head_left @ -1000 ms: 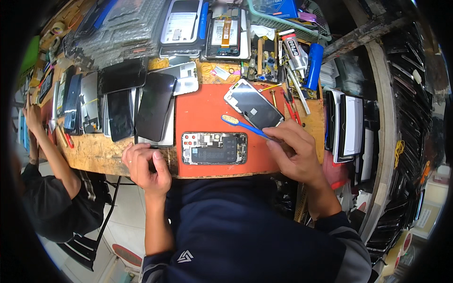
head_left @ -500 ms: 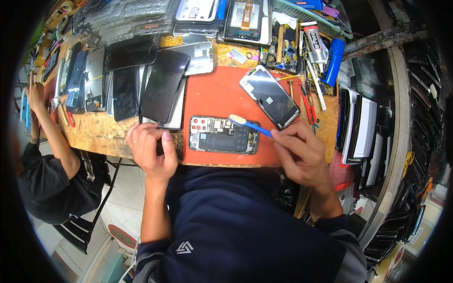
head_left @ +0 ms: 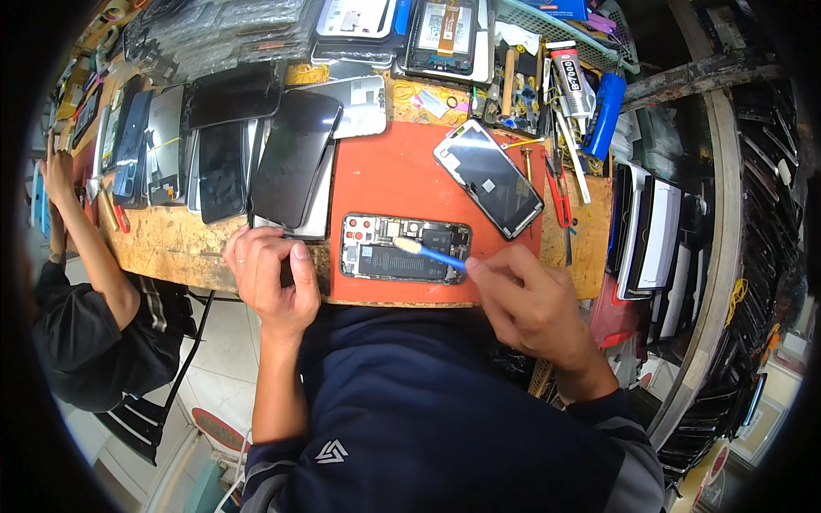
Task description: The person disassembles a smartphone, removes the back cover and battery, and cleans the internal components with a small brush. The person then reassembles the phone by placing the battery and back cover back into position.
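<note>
An opened phone body [head_left: 395,263] lies lengthwise on the orange-red mat [head_left: 385,175], its dark battery and circuit board exposed. My right hand [head_left: 534,299] pinches the blue handle of a toothbrush [head_left: 440,257]. The cream bristle head is over the middle of the phone; whether it touches cannot be made out. Loosely curled with the thumb apart, my left hand [head_left: 275,278] holds nothing. It rests at the bench's front edge, left of the phone and beside a dark phone screen [head_left: 295,162]. A detached screen assembly [head_left: 489,179] lies tilted at the mat's right.
More screens [head_left: 227,167] crowd the left of the wooden bench [head_left: 188,244]. Wrapped stacks [head_left: 222,34] stand behind. Red-handled pliers [head_left: 560,198], a glue tube [head_left: 571,81] and a blue cylinder [head_left: 605,111] lie at right. Another person's arm [head_left: 98,235] reaches in at far left.
My right hand has moved left and slightly toward me. The toothbrush head has shifted from the phone's upper edge down to its middle. My left hand stays nearly still.
</note>
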A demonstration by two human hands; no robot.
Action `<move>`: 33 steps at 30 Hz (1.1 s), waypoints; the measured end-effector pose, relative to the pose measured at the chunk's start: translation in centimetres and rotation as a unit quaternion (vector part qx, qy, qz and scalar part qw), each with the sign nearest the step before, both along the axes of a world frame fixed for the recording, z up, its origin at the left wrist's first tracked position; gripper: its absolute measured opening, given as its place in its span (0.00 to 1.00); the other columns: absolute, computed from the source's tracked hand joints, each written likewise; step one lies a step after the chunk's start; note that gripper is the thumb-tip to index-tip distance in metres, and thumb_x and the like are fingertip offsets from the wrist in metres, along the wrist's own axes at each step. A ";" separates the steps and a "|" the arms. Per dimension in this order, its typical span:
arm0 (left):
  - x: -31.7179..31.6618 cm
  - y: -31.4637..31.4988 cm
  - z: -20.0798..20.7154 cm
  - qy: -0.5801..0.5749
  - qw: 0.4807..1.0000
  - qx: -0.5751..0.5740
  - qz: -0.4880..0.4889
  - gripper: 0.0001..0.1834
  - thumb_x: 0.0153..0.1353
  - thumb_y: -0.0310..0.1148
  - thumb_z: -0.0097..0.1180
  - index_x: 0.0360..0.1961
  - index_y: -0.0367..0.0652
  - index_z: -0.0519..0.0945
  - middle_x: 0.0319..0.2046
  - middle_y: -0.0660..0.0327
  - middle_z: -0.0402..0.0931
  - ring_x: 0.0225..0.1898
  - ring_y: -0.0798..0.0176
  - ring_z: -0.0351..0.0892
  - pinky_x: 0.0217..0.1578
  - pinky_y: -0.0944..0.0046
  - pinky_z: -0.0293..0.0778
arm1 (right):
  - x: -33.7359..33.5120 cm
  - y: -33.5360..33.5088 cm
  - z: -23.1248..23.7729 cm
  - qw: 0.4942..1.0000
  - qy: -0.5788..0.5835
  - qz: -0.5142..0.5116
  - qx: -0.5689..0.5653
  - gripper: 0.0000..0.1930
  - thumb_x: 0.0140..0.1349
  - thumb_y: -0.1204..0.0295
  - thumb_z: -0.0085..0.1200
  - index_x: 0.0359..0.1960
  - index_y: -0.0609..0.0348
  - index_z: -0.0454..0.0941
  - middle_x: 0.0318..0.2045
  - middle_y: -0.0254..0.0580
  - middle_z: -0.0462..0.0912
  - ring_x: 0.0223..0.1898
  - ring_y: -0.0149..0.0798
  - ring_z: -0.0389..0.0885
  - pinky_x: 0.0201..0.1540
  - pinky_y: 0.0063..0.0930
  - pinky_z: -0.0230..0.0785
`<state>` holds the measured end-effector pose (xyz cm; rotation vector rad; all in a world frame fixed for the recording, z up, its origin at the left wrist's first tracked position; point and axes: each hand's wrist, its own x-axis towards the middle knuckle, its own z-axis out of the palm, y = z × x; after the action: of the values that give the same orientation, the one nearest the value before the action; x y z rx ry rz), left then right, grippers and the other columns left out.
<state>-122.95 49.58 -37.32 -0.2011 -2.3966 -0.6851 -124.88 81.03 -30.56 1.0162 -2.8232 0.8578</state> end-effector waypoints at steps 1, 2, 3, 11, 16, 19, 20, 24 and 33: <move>0.0 0.0 0.0 0.000 1.000 -0.003 0.002 0.04 0.63 0.23 0.61 0.31 0.39 0.79 0.32 0.56 0.79 0.42 0.49 0.81 0.58 0.47 0.69 | -0.1 0.0 0.0 1.000 0.012 -0.009 -0.004 0.17 0.58 0.79 0.68 0.51 0.61 0.87 0.36 0.39 0.81 0.28 0.38 0.84 0.24 0.32 0.74; 0.0 0.1 0.0 0.000 1.000 -0.005 0.003 0.03 0.63 0.23 0.61 0.31 0.39 0.79 0.32 0.56 0.79 0.42 0.49 0.81 0.58 0.47 0.69 | -0.2 0.0 0.0 1.000 0.009 -0.026 0.002 0.17 0.58 0.79 0.67 0.50 0.61 0.87 0.37 0.39 0.81 0.28 0.37 0.84 0.24 0.32 0.74; -0.1 0.1 0.0 -0.001 1.000 -0.007 0.002 0.03 0.63 0.23 0.61 0.31 0.39 0.79 0.32 0.56 0.79 0.42 0.49 0.81 0.58 0.47 0.69 | -0.3 0.0 0.0 1.000 0.019 -0.011 0.000 0.17 0.58 0.79 0.67 0.50 0.61 0.87 0.36 0.39 0.80 0.28 0.37 0.84 0.24 0.32 0.74; 0.0 0.1 0.1 -0.006 1.000 -0.007 0.000 0.03 0.63 0.23 0.61 0.32 0.38 0.79 0.32 0.55 0.79 0.42 0.49 0.81 0.58 0.47 0.69 | -0.3 -0.3 0.1 1.000 -0.011 -0.007 0.027 0.18 0.57 0.79 0.68 0.50 0.60 0.87 0.37 0.38 0.79 0.28 0.38 0.84 0.25 0.33 0.74; -0.1 0.1 0.2 -0.006 1.000 -0.007 0.002 0.03 0.63 0.23 0.60 0.32 0.38 0.79 0.32 0.55 0.79 0.42 0.49 0.81 0.58 0.47 0.69 | -0.1 0.0 0.4 0.999 -0.031 0.012 -0.023 0.18 0.56 0.79 0.68 0.51 0.60 0.87 0.38 0.38 0.80 0.29 0.38 0.85 0.26 0.32 0.74; -0.1 0.2 0.2 -0.008 1.000 -0.014 -0.002 0.03 0.63 0.24 0.60 0.32 0.38 0.80 0.32 0.55 0.79 0.42 0.49 0.81 0.58 0.47 0.69 | -0.2 -0.6 -0.3 0.999 -0.002 -0.011 -0.033 0.18 0.56 0.79 0.68 0.51 0.60 0.87 0.39 0.38 0.80 0.30 0.38 0.85 0.27 0.33 0.75; -0.1 0.2 0.2 -0.008 1.000 -0.016 -0.003 0.03 0.64 0.24 0.60 0.32 0.38 0.80 0.32 0.55 0.79 0.42 0.49 0.81 0.58 0.47 0.69 | -0.3 -0.8 -0.6 0.999 0.004 -0.020 -0.037 0.18 0.57 0.79 0.68 0.51 0.60 0.87 0.39 0.38 0.80 0.30 0.38 0.85 0.27 0.33 0.75; -0.1 0.1 0.3 -0.014 1.000 -0.018 -0.003 0.03 0.64 0.24 0.60 0.32 0.38 0.80 0.33 0.55 0.79 0.43 0.49 0.81 0.58 0.47 0.69 | -0.5 -1.5 -1.1 1.000 0.017 -0.011 -0.024 0.18 0.58 0.78 0.67 0.51 0.60 0.87 0.39 0.39 0.81 0.30 0.39 0.85 0.27 0.33 0.76; -0.1 0.1 0.2 -0.013 1.000 -0.017 -0.004 0.03 0.63 0.24 0.60 0.32 0.38 0.79 0.32 0.55 0.79 0.42 0.50 0.81 0.59 0.46 0.69 | -0.7 -1.6 -0.7 1.000 0.004 -0.007 -0.013 0.16 0.59 0.77 0.67 0.50 0.60 0.87 0.39 0.39 0.80 0.30 0.40 0.85 0.27 0.35 0.77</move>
<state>-123.05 49.64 -37.12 -0.2171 -2.4356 -0.6551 -125.58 79.39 -31.22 0.9925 -2.8002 0.8851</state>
